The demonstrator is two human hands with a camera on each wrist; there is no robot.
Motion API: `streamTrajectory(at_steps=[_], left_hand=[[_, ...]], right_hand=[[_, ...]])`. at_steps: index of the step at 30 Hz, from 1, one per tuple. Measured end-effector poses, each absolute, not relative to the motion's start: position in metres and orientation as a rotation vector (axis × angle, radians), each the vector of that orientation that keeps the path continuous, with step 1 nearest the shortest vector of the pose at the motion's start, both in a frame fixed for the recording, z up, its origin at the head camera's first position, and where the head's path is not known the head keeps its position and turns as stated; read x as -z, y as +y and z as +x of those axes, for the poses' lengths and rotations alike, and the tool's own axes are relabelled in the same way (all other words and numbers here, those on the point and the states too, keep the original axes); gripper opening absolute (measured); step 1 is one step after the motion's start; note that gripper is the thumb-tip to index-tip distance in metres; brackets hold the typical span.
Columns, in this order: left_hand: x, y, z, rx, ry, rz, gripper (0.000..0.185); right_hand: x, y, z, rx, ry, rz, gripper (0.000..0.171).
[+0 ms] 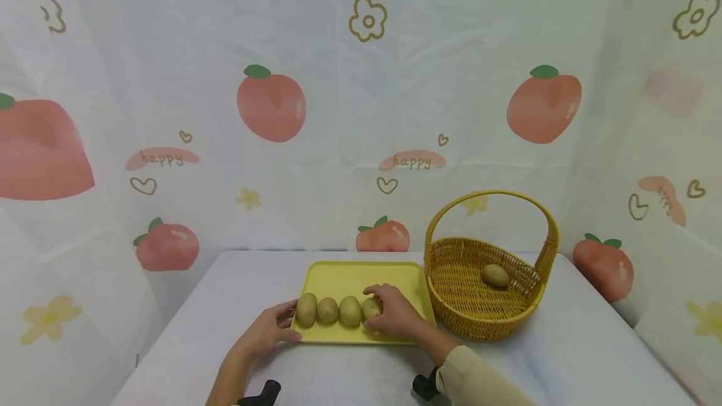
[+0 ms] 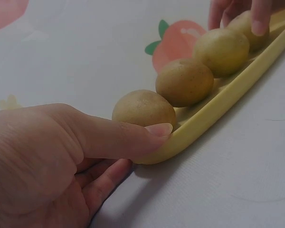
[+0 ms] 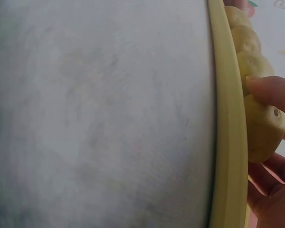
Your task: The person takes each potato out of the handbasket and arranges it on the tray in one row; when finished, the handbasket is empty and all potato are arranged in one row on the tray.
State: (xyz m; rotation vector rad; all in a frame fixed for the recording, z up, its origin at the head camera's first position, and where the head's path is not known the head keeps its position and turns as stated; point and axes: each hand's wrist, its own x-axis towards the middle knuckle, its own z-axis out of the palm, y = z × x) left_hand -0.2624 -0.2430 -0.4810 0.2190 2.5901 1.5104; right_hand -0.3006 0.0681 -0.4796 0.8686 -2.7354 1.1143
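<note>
Left hand (image 1: 269, 331) pinches the smooth yellow tray's (image 1: 361, 277) rounded near corner; right hand (image 1: 397, 317) grips the end potato (image 1: 370, 309) of four lumpy ones; bare counter (image 1: 575, 343) right of woven basket (image 1: 451, 281).

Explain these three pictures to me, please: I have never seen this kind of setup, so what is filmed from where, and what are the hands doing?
No machine here: a person works with two bare hands and wears three cameras. The wide picture comes from the head, looking down at a white table. The other two come from the wrists, very close up.

On the table lies a yellow tray with four potatoes in a row along its near edge. Beside it stands a woven basket holding one potato.

The left hand holds the tray's near left corner, thumb on the rim beside the leftmost potato. The right hand curls round the rightmost potato in the row.
</note>
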Motion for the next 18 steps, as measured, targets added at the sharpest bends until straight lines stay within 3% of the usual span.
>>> streamTrajectory(at_steps=[18], left_hand=[[0.48, -0.241, -0.262, -1.499, 2.616, 0.223, 0.082]], right_hand=[[0.465, 0.082, -0.289, -1.021, -2.81, 0.929, 0.067]])
